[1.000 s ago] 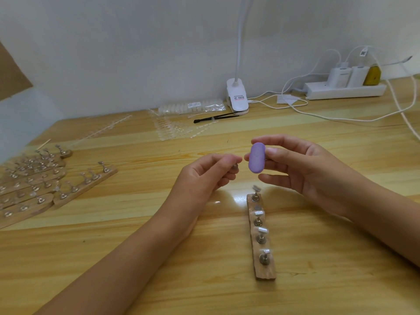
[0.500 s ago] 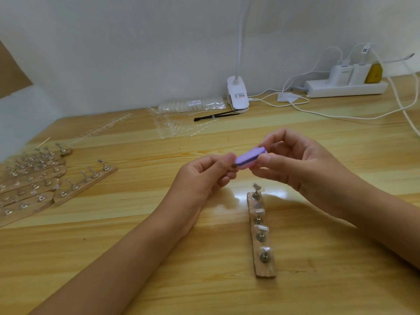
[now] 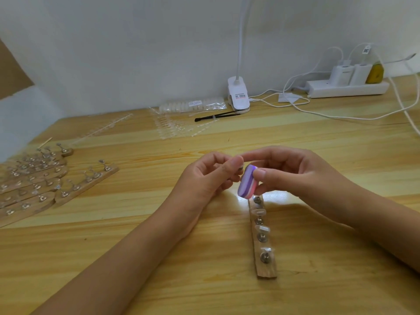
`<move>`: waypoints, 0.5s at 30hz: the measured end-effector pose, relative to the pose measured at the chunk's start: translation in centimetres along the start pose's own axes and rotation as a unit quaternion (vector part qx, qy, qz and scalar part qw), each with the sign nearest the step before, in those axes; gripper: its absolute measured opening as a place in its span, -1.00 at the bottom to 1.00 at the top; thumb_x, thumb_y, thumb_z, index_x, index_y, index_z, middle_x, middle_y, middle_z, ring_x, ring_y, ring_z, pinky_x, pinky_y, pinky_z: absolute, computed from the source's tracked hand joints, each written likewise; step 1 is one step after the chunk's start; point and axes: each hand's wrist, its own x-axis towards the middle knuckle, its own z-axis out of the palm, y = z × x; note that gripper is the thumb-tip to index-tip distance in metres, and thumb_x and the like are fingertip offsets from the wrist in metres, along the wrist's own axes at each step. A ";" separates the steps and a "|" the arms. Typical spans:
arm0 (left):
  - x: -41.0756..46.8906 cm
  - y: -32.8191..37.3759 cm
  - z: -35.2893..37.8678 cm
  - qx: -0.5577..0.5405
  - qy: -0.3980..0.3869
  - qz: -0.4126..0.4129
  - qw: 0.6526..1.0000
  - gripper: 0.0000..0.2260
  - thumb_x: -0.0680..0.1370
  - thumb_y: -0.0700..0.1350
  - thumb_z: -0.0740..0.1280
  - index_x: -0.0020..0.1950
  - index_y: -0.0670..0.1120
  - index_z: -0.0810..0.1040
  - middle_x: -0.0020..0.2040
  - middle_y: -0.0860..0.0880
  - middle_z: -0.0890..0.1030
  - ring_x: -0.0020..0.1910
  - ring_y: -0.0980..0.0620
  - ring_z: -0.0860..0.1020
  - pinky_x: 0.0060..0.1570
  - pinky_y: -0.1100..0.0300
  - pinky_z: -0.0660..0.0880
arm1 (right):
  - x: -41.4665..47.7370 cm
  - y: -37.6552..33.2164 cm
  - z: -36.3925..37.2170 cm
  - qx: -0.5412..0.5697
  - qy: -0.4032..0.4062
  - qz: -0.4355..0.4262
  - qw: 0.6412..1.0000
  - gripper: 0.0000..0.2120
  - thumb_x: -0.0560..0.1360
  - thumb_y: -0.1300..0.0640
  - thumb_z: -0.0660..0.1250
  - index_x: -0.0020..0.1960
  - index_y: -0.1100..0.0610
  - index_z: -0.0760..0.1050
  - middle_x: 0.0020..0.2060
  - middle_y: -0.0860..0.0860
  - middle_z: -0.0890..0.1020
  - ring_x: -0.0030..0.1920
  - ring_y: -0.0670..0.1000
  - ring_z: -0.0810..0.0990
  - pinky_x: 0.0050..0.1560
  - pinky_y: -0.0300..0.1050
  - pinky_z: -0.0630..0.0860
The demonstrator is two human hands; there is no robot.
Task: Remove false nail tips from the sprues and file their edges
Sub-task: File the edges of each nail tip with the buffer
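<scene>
Above the far end of the wooden strip (image 3: 266, 268), the right hand (image 3: 295, 173) pinches a purple file block (image 3: 247, 186). The left hand (image 3: 210, 177), fingers curled, pinches a small piece (image 3: 241, 170) just beside it. Nail tips (image 3: 258, 211) sit on the strip.

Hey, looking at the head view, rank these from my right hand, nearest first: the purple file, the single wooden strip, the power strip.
1. Purple file: pinched in the right hand itself.
2. Wooden strip: flat on the table, its far end just below the hand.
3. Power strip: far back on the right, against the wall.
</scene>
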 end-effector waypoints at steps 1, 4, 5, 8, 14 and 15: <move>0.0 0.0 0.1 0.015 -0.003 0.001 1.000 -0.82 0.36 0.14 0.49 -0.20 0.06 0.68 -0.18 0.03 0.69 -0.15 0.12 0.61 0.03 0.19 0.52 | 0.0 0.0 0.0 -0.004 0.006 -0.005 1.000 -0.69 0.48 0.13 0.34 0.21 0.12 0.60 -0.02 0.07 0.72 0.00 0.03 0.70 -0.04 -0.24 0.60; -0.1 0.0 0.2 0.022 -0.014 0.006 1.000 -0.74 0.42 0.21 0.41 -0.16 0.05 0.73 -0.13 0.01 0.71 -0.08 0.09 0.63 0.09 0.20 0.55 | 0.0 0.0 -0.2 -0.006 0.020 -0.011 1.000 -0.72 0.47 0.11 0.35 0.16 0.11 0.63 -0.02 0.04 0.73 0.01 0.03 0.70 0.00 -0.23 0.59; -0.1 0.0 0.2 0.010 -0.018 0.005 1.000 -0.72 0.45 0.22 0.36 -0.18 0.06 0.74 -0.12 0.00 0.71 -0.08 0.09 0.63 0.09 0.22 0.56 | 0.0 0.0 -0.2 -0.005 0.020 -0.013 1.000 -0.73 0.48 0.11 0.34 0.15 0.10 0.63 -0.03 0.04 0.73 0.00 0.02 0.70 0.00 -0.23 0.59; -0.1 0.1 0.1 -0.020 -0.022 0.005 1.000 -0.71 0.49 0.15 0.31 -0.20 0.03 0.74 -0.12 -0.01 0.71 -0.10 0.11 0.63 0.05 0.27 0.57 | 0.0 0.0 -0.3 -0.012 0.017 -0.019 1.000 -0.74 0.51 0.12 0.33 0.16 0.10 0.64 -0.01 0.05 0.73 0.01 0.03 0.70 0.02 -0.22 0.60; -0.1 0.0 -0.2 -0.015 -0.037 0.019 0.999 -0.93 0.43 0.01 0.46 -0.13 0.09 0.71 -0.16 0.04 0.69 -0.17 0.17 0.63 -0.10 0.34 0.54 | 0.0 0.1 -0.7 0.012 0.011 -0.019 1.000 -0.74 0.52 0.10 0.31 0.17 0.08 0.64 0.03 0.09 0.71 0.06 0.06 0.69 0.03 -0.23 0.58; -0.1 0.0 -0.2 -0.016 -0.040 0.023 0.999 -0.91 0.41 0.01 0.49 -0.10 0.10 0.70 -0.13 0.03 0.70 -0.16 0.16 0.64 -0.11 0.34 0.54 | 0.0 0.2 -0.8 0.016 0.007 -0.020 1.000 -0.74 0.53 0.10 0.30 0.17 0.07 0.64 0.04 0.09 0.71 0.07 0.07 0.68 0.04 -0.22 0.58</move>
